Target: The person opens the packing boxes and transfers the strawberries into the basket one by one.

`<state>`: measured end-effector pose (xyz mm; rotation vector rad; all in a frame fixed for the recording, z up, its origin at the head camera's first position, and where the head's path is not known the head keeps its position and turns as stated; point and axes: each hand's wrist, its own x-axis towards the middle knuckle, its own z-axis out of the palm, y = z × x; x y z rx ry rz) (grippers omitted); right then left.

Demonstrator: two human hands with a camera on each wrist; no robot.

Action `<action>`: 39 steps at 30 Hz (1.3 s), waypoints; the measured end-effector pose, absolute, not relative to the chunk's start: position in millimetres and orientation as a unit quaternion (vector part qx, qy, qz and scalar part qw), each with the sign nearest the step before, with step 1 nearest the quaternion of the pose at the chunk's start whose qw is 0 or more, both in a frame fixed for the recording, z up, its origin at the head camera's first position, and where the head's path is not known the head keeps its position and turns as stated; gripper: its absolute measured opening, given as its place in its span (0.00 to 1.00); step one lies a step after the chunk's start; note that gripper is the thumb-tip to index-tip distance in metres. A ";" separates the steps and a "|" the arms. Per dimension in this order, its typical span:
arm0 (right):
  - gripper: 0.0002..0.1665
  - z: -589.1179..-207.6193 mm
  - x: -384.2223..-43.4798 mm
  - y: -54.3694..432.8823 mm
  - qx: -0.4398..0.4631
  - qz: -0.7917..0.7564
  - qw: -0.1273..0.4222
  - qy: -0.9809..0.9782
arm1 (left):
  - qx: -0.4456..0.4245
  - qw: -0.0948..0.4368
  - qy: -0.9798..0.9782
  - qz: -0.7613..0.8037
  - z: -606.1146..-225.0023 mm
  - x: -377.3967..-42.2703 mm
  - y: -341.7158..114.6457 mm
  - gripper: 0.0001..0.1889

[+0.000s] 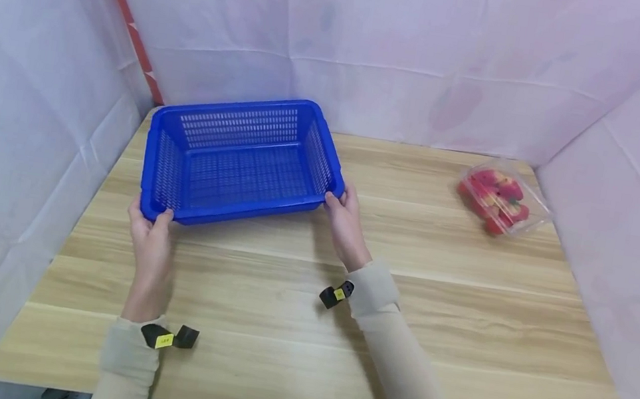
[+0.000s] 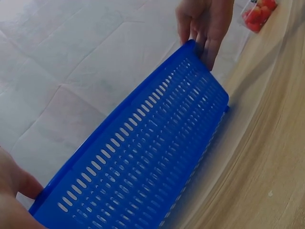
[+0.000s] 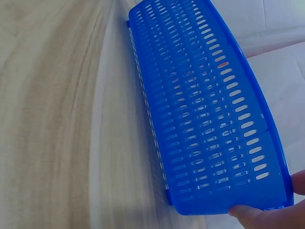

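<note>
A blue plastic basket (image 1: 244,173) with slotted walls sits at the back left of the table, its inside bare. My left hand (image 1: 151,245) grips its near left corner, thumb over the rim. The near right corner is held by my right hand (image 1: 347,226), again with the thumb on top. In the left wrist view the basket (image 2: 143,143) shows its long slotted side, with the right hand (image 2: 205,28) at the far corner. Fingers of the right hand (image 3: 271,217) touch the basket's corner in the right wrist view.
A clear plastic box (image 1: 527,216) of red and yellow fruit stands at the back right of the wooden table (image 1: 282,302). Pale cloth walls (image 1: 388,53) enclose the left, back and right sides. Each wrist wears a small black camera.
</note>
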<state>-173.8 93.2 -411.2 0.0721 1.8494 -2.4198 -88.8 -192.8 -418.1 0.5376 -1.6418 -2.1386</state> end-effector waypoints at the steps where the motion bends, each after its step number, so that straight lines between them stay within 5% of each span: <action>1: 0.29 -411.0 -171.0 93.6 0.025 -0.793 0.046 0.607 | 0.191 0.190 -0.589 -0.762 -418.5 -88.9 -193.4 0.32; 26: 0.27 -409.8 -139.2 113.3 0.058 -0.789 0.020 0.611 | 0.182 0.128 -0.615 -0.756 -416.8 -80.1 -180.0 0.33; 39: 0.29 -410.6 -156.6 134.1 0.048 -0.811 0.015 0.583 | 0.195 0.134 -0.606 -0.760 -412.1 -57.2 -154.3 0.32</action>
